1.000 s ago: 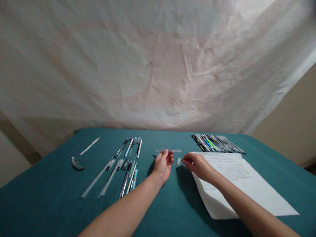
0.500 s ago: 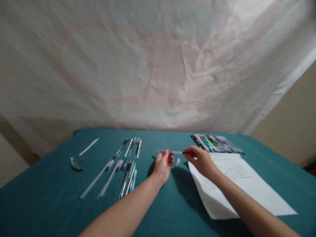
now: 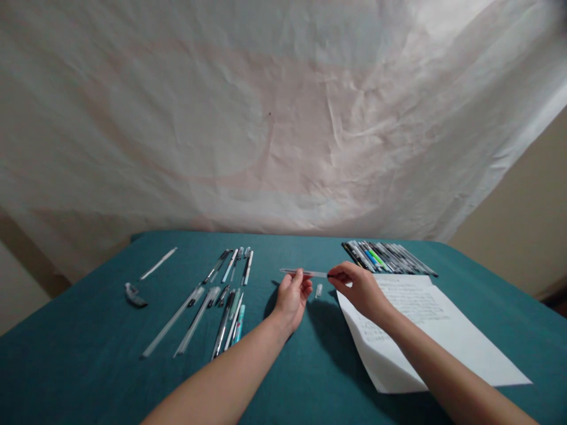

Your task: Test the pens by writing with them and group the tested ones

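A clear-barrelled pen (image 3: 316, 274) is held level above the table between both hands. My left hand (image 3: 292, 298) is closed around its barrel, thumb on top. At the pen's dark right end, the fingertips of my right hand (image 3: 357, 286) are pinched together. Below the pen, a small clear pen cap (image 3: 319, 290) lies on the cloth between the hands. Under my right forearm is a white sheet of paper (image 3: 460, 348) with handwriting on its upper part; its near left edge curls up.
Left of my hands lie several pens and pen parts (image 3: 228, 324) in loose rows. Farther left are a white thin stick (image 3: 158, 263) and a grey-and-black curved object (image 3: 134, 296). A row of pens (image 3: 390, 258) lies behind the paper. A pale sheet (image 3: 266, 147) hangs behind the green-covered table (image 3: 88, 366).
Almost nothing differs. Both hands keep the pen in the same place, and the view has shifted very slightly.
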### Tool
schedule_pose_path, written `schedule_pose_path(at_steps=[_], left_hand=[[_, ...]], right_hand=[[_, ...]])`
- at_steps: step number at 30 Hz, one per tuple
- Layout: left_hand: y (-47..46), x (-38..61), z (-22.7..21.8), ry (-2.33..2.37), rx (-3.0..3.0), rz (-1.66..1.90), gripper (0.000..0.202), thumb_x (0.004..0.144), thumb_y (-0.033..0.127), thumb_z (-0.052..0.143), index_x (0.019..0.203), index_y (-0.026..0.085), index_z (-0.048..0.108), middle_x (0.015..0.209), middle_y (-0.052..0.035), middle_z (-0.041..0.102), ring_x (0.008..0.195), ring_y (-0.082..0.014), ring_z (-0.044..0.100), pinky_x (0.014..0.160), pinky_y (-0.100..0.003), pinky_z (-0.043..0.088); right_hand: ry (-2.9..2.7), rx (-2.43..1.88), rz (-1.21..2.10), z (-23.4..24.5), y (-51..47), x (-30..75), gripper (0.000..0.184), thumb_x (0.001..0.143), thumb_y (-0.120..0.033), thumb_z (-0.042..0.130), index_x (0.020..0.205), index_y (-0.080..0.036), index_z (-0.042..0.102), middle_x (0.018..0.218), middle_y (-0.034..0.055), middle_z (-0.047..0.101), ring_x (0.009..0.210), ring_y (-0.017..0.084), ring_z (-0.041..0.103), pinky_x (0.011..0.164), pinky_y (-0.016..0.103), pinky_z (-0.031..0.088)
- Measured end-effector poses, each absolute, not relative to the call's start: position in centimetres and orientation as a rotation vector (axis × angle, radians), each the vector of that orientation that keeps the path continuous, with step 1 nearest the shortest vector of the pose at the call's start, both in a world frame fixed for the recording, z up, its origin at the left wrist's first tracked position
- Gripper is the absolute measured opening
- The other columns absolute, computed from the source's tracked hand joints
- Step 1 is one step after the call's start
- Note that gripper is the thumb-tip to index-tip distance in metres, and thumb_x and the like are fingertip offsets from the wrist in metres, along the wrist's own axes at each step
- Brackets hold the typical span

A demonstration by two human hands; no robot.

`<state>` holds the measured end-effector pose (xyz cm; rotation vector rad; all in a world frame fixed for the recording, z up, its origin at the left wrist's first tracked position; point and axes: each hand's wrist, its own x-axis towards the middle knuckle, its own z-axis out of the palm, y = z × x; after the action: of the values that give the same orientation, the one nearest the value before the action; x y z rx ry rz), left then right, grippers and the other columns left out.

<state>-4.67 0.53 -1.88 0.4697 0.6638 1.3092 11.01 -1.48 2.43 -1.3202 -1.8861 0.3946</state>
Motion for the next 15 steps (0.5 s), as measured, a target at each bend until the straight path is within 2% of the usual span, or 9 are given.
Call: schedule_pose_path(at_steps=[15], left_hand=[[0.26, -4.62, -1.63, 0.677, 0.507, 1.297, 0.007, 0.083, 0.018, 0.055, 0.079, 0.013, 0.052, 0.074, -0.0030, 0.060, 0.056, -0.0050, 0.054, 0.050, -0.014, 0.045]], right_hand=[[-1.878, -1.378, 0.421, 2.46, -1.36, 11.34, 0.014, 0.076, -0.028, 0.056, 0.080, -0.018, 0.065, 0.071, 0.0032, 0.065, 0.063, 0.015, 0.060, 0.060, 0.026, 0.047]])
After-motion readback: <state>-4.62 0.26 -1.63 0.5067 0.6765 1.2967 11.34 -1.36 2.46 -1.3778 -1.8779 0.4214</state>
